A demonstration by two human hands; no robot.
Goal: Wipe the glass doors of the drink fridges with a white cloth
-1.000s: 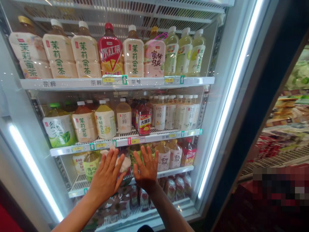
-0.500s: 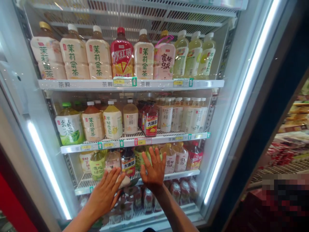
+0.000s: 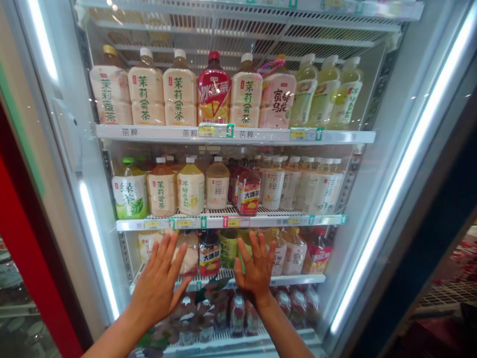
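1. While both my hands are raised before the lit cooler, the bottles nearest them stand upright on the third shelf: a pale bottle just beside my left hand, a dark-labelled bottle between the hands, and a green bottle close to my right hand.
2. I judge these full and fairly heavy, with smooth plastic walls that would give a little if squeezed; chilled, they may be slippery, though hardly fragile. I'd wrap a bottle round its body, under the shoulder, rather than pinch the cap.
3. My left arm comes up from the lower left, back of the hand towards me, fingers slanting up, thumb out to the right. My right arm mirrors it, fingers upright, thumb pointing up and left.
4. Each grip is spread and holds nothing. Flower shapes over the lower bottles suggest glass in front; I can't tell whether my palms touch it.
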